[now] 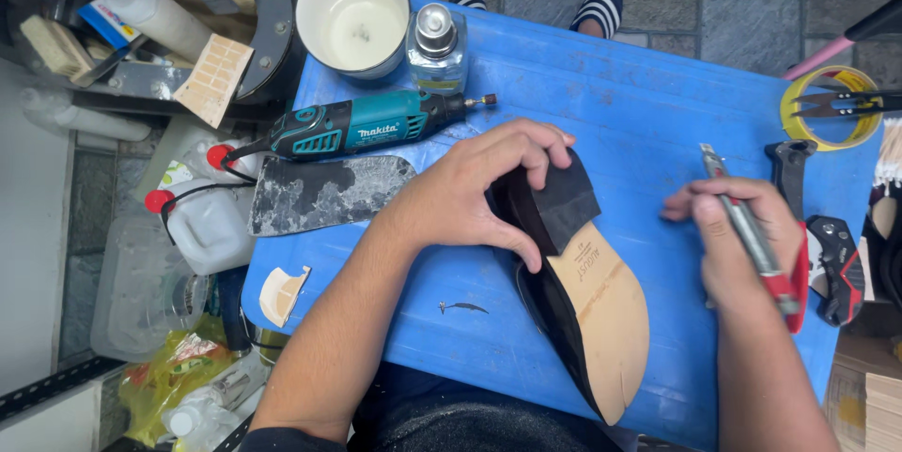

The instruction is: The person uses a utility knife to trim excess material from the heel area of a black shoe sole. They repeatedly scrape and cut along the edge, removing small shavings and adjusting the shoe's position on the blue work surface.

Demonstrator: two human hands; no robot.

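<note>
A black dress shoe [584,306] lies sole-up on the blue table [601,104], showing a tan leather sole and a black rubber heel [562,198]. My left hand [479,194] grips the heel end, thumb against the heel's edge and fingers curled over the back. My right hand [733,236] is just right of the shoe and holds a slim utility knife [747,231] with a red end, its blade tip pointing away from me. The knife is clear of the shoe.
A teal rotary tool [366,125], a worn grey rubber sheet [324,191], a white cup [353,15] and a small glass bottle [437,46] lie at the left. Pliers [827,245], yellow tape [832,109] and scissors are at the right. White glue jugs [202,217] stand beyond the table's left edge.
</note>
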